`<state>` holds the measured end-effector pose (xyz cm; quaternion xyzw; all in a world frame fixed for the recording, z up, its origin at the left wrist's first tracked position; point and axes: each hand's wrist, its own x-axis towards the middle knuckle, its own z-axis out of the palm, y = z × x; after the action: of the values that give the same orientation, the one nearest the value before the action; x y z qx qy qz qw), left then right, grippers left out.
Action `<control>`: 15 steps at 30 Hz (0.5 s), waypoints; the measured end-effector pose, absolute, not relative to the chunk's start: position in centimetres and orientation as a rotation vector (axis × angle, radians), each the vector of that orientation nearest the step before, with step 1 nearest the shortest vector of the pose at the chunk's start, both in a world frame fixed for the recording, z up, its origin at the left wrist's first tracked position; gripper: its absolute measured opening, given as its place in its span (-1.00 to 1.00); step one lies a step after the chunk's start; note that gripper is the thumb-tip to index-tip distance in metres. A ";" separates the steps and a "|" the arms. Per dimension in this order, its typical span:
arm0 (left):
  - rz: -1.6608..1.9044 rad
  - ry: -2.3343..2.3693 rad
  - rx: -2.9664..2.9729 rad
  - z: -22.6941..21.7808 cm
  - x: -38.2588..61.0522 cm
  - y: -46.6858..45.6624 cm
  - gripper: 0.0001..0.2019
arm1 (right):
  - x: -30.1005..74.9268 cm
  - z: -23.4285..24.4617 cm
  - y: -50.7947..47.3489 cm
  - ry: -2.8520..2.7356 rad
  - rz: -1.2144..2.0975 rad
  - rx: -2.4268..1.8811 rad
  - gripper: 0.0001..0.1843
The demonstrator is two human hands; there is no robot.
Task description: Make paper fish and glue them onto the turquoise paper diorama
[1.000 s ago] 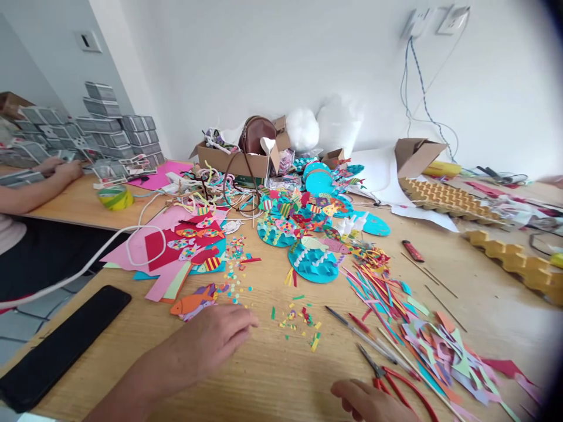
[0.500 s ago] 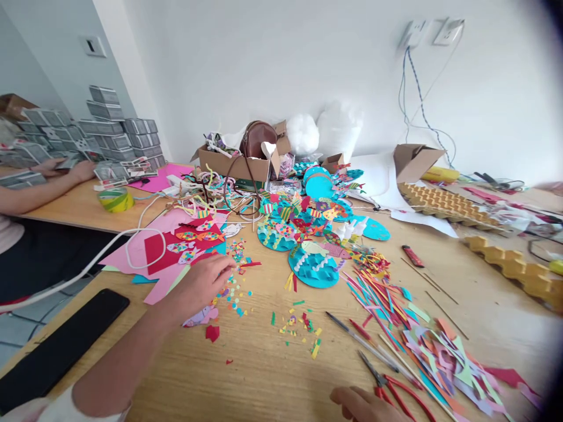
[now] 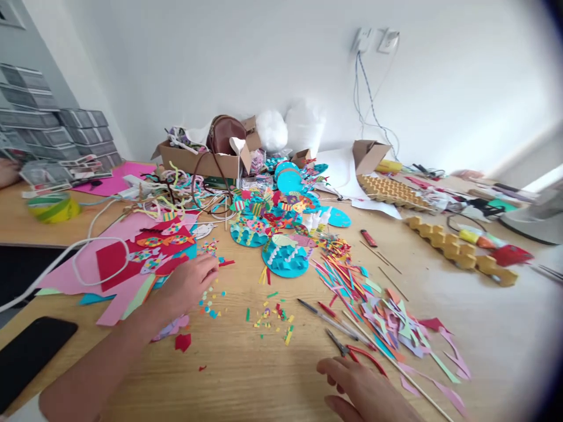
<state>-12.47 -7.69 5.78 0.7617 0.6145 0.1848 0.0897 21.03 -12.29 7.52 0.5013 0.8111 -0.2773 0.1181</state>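
My left hand (image 3: 189,282) rests low over the table beside scattered round paper dots (image 3: 211,308). Its fingers are together and bent downward; whatever they hold, if anything, is hidden under them. Just left of it lie spotted paper fish (image 3: 178,240) on red and pink paper sheets (image 3: 65,272). My right hand (image 3: 352,387) is at the bottom, thumb and fingers apart, holding nothing visible. Directly above it are red-handled pliers (image 3: 352,350). Between the hands lie small paper scraps (image 3: 275,315) and a red paper piece (image 3: 183,342).
Blue decorated discs (image 3: 285,264) with paper fish stand mid-table. Pens (image 3: 325,319), a long thin stick (image 3: 422,390) and paper strips (image 3: 391,322) lie right. A black phone (image 3: 37,351) is at left. Behind are a cardboard box (image 3: 185,158) and yellow egg-carton strips (image 3: 448,246).
The view has turned to the right, so the table things appear farther left. My right hand shows more fully, with its thumb apart. My left hand stays near the paper dots.
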 end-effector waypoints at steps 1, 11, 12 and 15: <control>0.549 1.780 2.298 5.9 -11.8 -7.8 -0.76 | 21.4 7.9 -12.1 2.380 -0.797 1.459 -0.62; 0.373 1.507 2.316 7.1 -5.3 -8.7 -0.63 | 25.5 11.5 -3.1 2.592 -0.736 1.614 -0.80; 0.389 1.460 2.312 7.1 -4.9 -9.0 -0.61 | 25.9 11.1 -1.3 2.616 -0.764 1.698 -0.81; 0.338 1.373 2.275 7.5 -3.7 -10.0 -0.66 | 26.9 9.0 4.8 2.582 -0.977 2.125 -0.91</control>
<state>-3.68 -10.02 7.47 0.8267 0.4989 0.1229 0.2295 26.92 4.78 9.03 0.6010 0.7304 -0.2763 -0.1701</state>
